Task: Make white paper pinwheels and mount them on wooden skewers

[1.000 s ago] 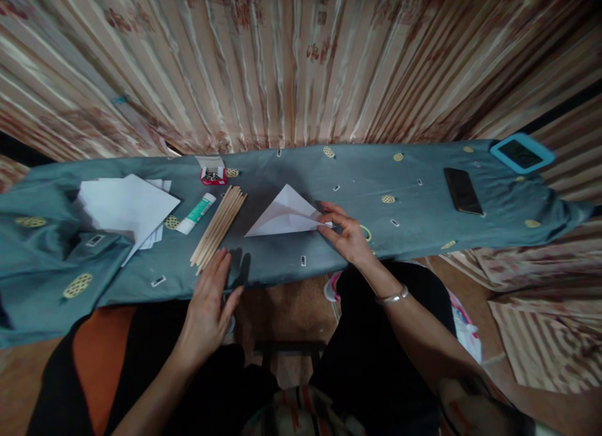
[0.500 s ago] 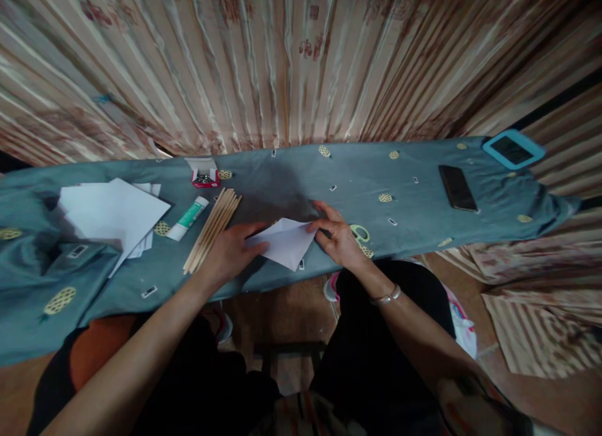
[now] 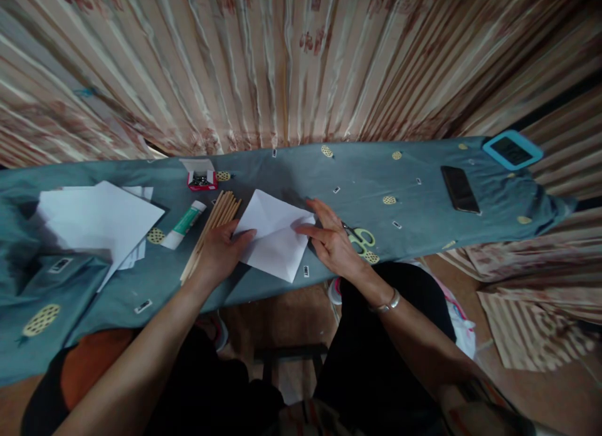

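Note:
A white sheet of paper [image 3: 275, 232] with crease lines lies between my hands, just above or on the cloth near the front edge. My left hand [image 3: 221, 251] pinches its left corner, thumb on top and fingers underneath. At the right corner, my right hand [image 3: 333, 238] holds the paper between thumb and fingers, with the index finger stretched out behind. Beside my right hand are the green-handled scissors [image 3: 362, 238], their blades partly hidden by it. A bundle of thin wooden sticks [image 3: 214, 229] lies beside and partly behind my left hand.
Left of the sticks lies a glue stick [image 3: 184, 224], with a red box [image 3: 202, 179] of small metal pieces behind it. A stack of white paper [image 3: 94, 216] sits far left. A black phone [image 3: 459, 188] and a blue-framed tablet [image 3: 512, 150] lie right. A curtain [image 3: 282, 66] hangs behind.
The paper was folded over into a smaller shape and is now opened out into a larger square. The scissors show more fully beside my right hand. The view has shifted slightly.

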`<state>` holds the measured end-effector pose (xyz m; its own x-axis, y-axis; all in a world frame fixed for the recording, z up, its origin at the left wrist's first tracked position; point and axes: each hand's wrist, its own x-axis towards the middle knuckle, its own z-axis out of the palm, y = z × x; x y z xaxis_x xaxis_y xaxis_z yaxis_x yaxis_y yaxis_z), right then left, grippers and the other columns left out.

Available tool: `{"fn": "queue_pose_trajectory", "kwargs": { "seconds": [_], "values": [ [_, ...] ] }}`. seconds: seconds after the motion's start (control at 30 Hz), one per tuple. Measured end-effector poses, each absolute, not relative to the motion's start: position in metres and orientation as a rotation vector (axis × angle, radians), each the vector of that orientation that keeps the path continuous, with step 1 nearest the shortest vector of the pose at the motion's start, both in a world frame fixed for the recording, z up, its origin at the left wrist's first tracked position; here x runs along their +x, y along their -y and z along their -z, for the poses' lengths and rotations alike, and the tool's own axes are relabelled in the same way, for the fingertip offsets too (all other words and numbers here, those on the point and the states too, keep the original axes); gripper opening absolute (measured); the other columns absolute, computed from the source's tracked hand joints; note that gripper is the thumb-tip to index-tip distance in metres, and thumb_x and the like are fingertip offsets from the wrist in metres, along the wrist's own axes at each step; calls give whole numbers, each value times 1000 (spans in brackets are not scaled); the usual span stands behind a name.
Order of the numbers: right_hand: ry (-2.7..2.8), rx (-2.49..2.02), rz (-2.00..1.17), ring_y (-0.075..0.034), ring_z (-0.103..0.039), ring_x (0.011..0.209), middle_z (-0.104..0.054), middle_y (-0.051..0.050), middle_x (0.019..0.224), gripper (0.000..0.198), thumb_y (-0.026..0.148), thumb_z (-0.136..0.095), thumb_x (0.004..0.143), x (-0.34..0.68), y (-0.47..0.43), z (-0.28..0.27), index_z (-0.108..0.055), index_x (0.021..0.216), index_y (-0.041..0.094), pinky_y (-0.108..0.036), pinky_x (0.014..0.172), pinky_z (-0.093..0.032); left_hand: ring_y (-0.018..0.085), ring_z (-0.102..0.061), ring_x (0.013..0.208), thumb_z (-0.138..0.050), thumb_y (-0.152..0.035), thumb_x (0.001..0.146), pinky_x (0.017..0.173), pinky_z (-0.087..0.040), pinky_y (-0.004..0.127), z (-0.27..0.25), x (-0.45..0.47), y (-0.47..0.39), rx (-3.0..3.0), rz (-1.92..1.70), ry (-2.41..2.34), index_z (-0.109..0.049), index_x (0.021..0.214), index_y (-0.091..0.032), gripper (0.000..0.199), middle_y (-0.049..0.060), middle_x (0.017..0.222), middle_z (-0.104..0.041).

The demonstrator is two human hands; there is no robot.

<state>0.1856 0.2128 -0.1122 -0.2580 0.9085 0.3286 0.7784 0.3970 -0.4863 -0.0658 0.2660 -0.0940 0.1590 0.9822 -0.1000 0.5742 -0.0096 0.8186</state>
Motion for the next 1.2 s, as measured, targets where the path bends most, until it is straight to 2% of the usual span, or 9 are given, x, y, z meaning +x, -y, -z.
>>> {"fn": "queue_pose_trajectory", "kwargs": {
  "seconds": [0.17,0.33,0.47,0.57,0.67,0.73,0.8,0.9,1.2],
  "values": [
    [2098,-1410,-242,-28,-32,148,-42,-9,156,41,9,-42,91,186,-209,111,-72,115,21,-53,116,-36,27,-71,76,-72,-46,63,68,-52,32,97,-72,-271,1673,-674,-1472,-76,89,-23,35,2,80,-77],
    [2168,-1441,-94,-33,-20,152,-33,-10,161,37,16,-45,95,165,-196,107,-68,124,22,-57,114,-32,32,-72,87,-69,-42,66,81,-53,35,104,-75,-276,1906,-642,-1581,-77,90,-24,31,4,84,-78],
    [2323,-1446,-116,-36,-17,152,-32,-14,161,41,23,-52,95,144,-191,107,-60,135,23,-58,114,-28,32,-73,86,-64,-45,72,78,-53,36,111,-74,-274,2034,-593,-1608,-76,94,-25,32,6,84,-77],
    [2403,-1393,-130,-38,-18,152,-37,-17,157,33,28,-53,96,138,-192,108,-67,125,19,-58,114,-27,31,-73,86,-62,-44,75,78,-54,35,111,-74,-271,2050,-581,-1604,-75,97,-24,33,6,88,-78],
    [2363,-1365,-84,-35,-24,151,-42,-17,155,30,29,-49,98,150,-196,108,-72,114,18,-54,114,-32,30,-73,90,-63,-41,73,81,-55,35,108,-76,-272,2049,-603,-1597,-75,99,-22,34,6,92,-79],
    [2218,-1483,9,-32,-33,147,-45,-18,152,34,29,-47,99,170,-201,106,-68,122,15,-51,114,-35,30,-73,90,-64,-41,73,82,-55,35,105,-79,-275,2026,-623,-1621,-75,99,-21,35,6,93,-79],
    [2022,-1709,99,-30,-49,136,-55,-18,143,39,29,-45,99,198,-205,104,-63,129,13,-48,110,-42,29,-73,89,-64,-42,73,82,-56,36,102,-83,-277,1965,-661,-1636,-74,101,-20,36,6,94,-78],
    [1939,-1970,104,-33,-66,110,-72,-20,118,39,30,-48,96,239,-206,101,-68,122,9,-47,97,-52,27,-72,87,-65,-40,73,82,-57,36,97,-87,-280,1821,-786,-1592,-74,101,-19,36,6,96,-78],
    [2090,-2287,48,-28,-74,86,-78,-13,100,27,31,-56,92,268,-178,87,-74,107,18,-35,74,-54,22,-66,77,-77,-36,66,69,-53,31,97,-97,-286,1438,-1092,-1500,-75,99,-14,40,3,88,-77]
  ]
}}
